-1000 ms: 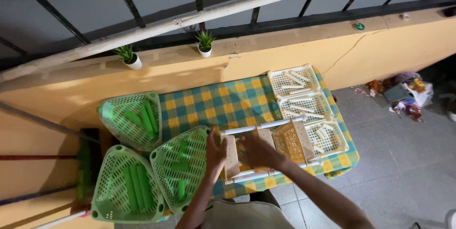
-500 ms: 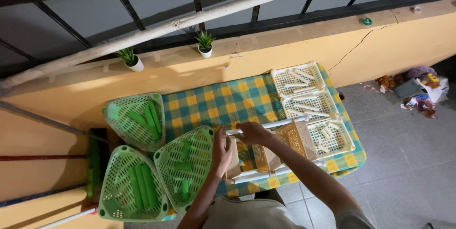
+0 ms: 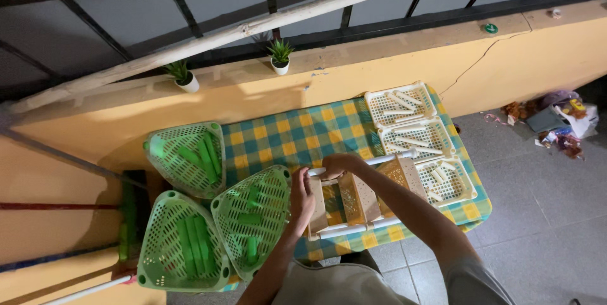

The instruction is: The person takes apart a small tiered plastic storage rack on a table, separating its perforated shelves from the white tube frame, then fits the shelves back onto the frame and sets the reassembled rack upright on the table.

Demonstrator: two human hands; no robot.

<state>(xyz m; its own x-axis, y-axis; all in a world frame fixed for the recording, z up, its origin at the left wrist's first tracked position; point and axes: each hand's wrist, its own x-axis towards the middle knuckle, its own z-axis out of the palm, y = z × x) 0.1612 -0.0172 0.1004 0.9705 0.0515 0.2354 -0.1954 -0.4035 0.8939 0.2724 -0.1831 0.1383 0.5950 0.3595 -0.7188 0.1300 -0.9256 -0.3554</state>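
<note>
Left hand (image 3: 301, 200) pressed flat, fingers together, steadying rack (image 3: 354, 200); right hand (image 3: 338, 164) curled around rod (image 3: 373, 161) above. 3 green baskets (image 3: 251, 216) left of fingers.

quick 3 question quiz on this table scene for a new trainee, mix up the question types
1. True or false: the left hand rests against the end of the tan perforated plastic rack on the checked green and yellow tablecloth.
2. How many green perforated plastic baskets sit at the left end of the table: A two, B three, C five?
3. Fill in: the right hand grips a white ____ along the rack's far top edge.

Key:
1. True.
2. B; each holds green tubes.
3. Tube. Three cream perforated trays of short white pieces lie beyond it.
</note>
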